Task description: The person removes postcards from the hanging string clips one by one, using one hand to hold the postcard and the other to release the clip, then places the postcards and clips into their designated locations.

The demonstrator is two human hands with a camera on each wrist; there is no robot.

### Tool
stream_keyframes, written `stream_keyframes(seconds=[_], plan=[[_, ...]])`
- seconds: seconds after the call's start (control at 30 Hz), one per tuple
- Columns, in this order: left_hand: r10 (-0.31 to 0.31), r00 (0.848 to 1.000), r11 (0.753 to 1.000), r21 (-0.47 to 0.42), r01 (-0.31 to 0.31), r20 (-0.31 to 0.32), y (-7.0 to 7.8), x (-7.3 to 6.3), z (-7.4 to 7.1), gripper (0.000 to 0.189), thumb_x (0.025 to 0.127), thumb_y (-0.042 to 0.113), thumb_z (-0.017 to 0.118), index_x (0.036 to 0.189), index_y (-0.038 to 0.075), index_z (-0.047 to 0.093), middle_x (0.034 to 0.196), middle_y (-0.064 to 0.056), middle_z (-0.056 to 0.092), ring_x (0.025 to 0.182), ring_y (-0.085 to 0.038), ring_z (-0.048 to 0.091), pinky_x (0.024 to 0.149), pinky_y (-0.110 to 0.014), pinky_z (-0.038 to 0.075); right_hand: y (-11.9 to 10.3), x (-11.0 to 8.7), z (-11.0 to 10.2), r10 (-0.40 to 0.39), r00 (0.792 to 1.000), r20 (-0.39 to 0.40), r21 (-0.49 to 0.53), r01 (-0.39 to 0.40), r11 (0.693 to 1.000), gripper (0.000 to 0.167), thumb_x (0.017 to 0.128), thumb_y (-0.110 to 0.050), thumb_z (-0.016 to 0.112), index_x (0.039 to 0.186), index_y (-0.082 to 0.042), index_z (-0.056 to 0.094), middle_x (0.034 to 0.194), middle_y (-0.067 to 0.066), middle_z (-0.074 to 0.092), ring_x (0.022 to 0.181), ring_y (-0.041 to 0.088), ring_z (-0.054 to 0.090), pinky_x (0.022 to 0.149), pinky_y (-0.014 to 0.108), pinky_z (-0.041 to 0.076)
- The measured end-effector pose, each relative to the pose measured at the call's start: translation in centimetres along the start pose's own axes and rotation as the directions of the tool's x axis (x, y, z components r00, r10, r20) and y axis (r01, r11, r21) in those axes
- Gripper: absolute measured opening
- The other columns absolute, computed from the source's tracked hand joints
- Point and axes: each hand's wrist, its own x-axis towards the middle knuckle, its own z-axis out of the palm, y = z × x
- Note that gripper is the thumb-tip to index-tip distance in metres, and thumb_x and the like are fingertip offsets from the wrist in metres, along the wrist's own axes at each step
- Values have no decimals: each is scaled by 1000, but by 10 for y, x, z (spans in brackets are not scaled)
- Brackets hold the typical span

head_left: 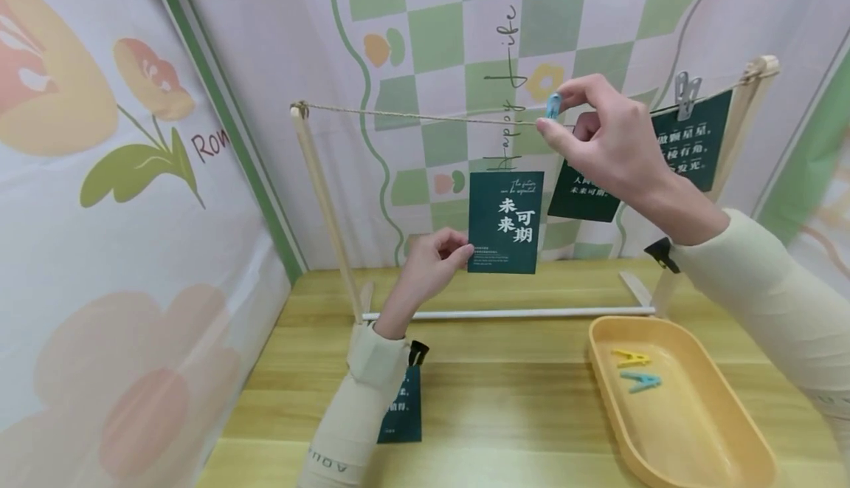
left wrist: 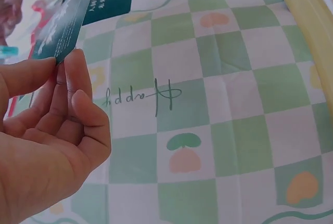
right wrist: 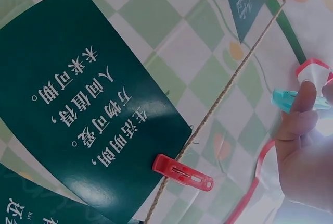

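My left hand (head_left: pixel 434 270) pinches the lower left edge of a dark green card (head_left: pixel 502 222) with white lettering, held upright below the twine (head_left: pixel 412 115). Up at the twine, my right hand (head_left: pixel 614 137) pinches a light blue clothespin (head_left: pixel 553 106) between thumb and forefinger. In the right wrist view that clothespin (right wrist: pixel 299 100) stands apart from the twine. Another green card (right wrist: pixel 88 99) hangs on the twine by a red clothespin (right wrist: pixel 182 172), which the right hand hides in the head view. A further card (head_left: pixel 697 145) hangs at the right from a grey clothespin (head_left: pixel 686 97).
The twine runs between two wooden posts (head_left: pixel 325 207), joined low down by a white rod (head_left: pixel 505 314). A yellow tray (head_left: pixel 690 444) at the right holds a yellow clothespin (head_left: pixel 631 358) and a blue clothespin (head_left: pixel 640 381). Another green card (head_left: pixel 405 407) lies partly behind the left sleeve.
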Motion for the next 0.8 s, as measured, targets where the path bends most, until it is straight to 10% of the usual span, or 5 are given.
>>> stream_keyframes(seconds=[0.47, 0.8], plan=[[8, 999, 997, -71, -4, 50, -12, -22, -5, 13, 98, 22, 61, 102, 11, 68, 84, -6, 70, 71, -12, 67, 68, -33, 57, 9, -27, -14, -97, 995, -23, -80, 95, 992, 37, 82, -6, 76, 116, -1, 63, 73, -13, 52, 52, -7, 40, 53, 9, 33], [-7, 998, 993, -116, 14, 64, -25, -45, -10, 14, 99, 20, 60, 102, 8, 68, 84, -12, 70, 73, -25, 69, 69, -38, 59, 27, -60, -14, -9, 999, 50, -122, 15, 992, 35, 84, -11, 77, 115, -2, 61, 63, 0, 50, 53, 0, 40, 51, 17, 32]])
